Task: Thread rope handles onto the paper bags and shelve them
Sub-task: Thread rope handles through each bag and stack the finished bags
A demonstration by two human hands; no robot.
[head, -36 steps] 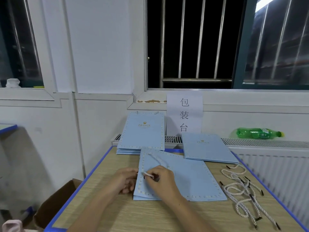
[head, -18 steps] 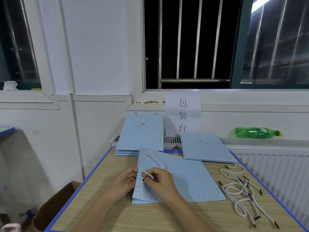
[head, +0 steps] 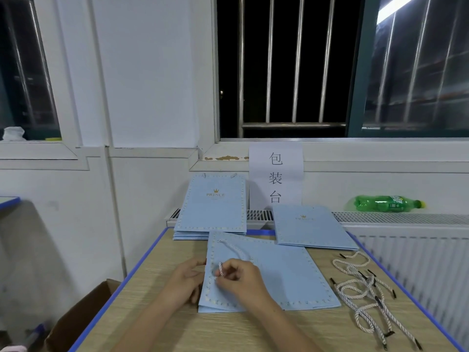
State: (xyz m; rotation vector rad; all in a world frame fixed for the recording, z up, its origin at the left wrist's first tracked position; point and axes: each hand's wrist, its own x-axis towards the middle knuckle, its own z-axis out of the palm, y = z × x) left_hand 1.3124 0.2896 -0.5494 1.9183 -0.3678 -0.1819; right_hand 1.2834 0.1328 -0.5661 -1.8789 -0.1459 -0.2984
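Right hand (head: 238,278) pinches a white twisted rope handle (head: 220,269) at frame centre; left hand (head: 185,280) grips the flat light-blue paper bag (head: 274,278).
Limp rope likely feeds best pinched near its tip; thin paper would crease easily.

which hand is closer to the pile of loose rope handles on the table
Right. The right hand rests on the flat blue bag, pinching a rope end, left of the loose rope handles. The left hand grips the bag's left edge, farther away.

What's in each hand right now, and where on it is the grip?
Right hand pinches the rope handle near its free end. Left hand holds the blue paper bag at its left edge.
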